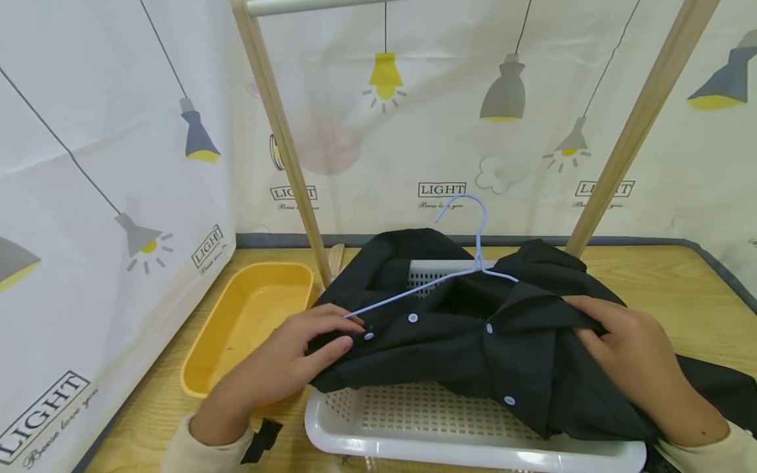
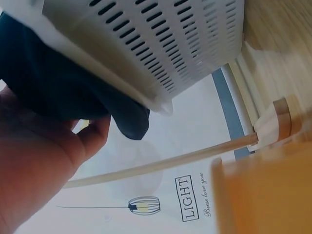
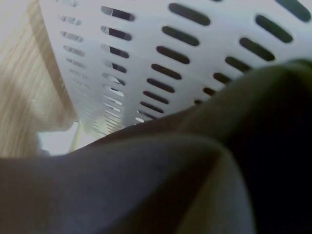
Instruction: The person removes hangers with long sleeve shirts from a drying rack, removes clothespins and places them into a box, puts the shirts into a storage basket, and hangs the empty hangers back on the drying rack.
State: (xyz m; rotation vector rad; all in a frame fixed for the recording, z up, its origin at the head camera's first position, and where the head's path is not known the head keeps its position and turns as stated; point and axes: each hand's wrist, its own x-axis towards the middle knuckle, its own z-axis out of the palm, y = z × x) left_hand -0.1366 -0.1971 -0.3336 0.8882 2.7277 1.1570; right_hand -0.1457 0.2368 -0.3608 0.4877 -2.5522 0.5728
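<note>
A black button-up shirt (image 1: 437, 355) with pale buttons lies draped over a white perforated basket (image 1: 414, 433). A light blue wire hanger (image 1: 408, 290) sits partly inside the shirt's collar opening, its hook pointing up. My left hand (image 1: 290, 348) holds the shirt near the hanger's left end, with fingertips on the cloth and thumb below; the left wrist view shows the dark cloth at those fingers. On the other side, my right hand (image 1: 635, 348) grips the shirt, its fingers partly hidden by fabric. Cloth fills much of the right wrist view, hiding that hand. The hanger's right end is under the fabric.
A yellow tray (image 1: 198, 378) lies left of the basket on the wooden table (image 1: 704, 289). Behind the basket stands a rack with wooden uprights (image 1: 290, 151) and a white top bar (image 1: 307, 5). A lamp-printed curtain (image 1: 355, 197) closes off the back and left.
</note>
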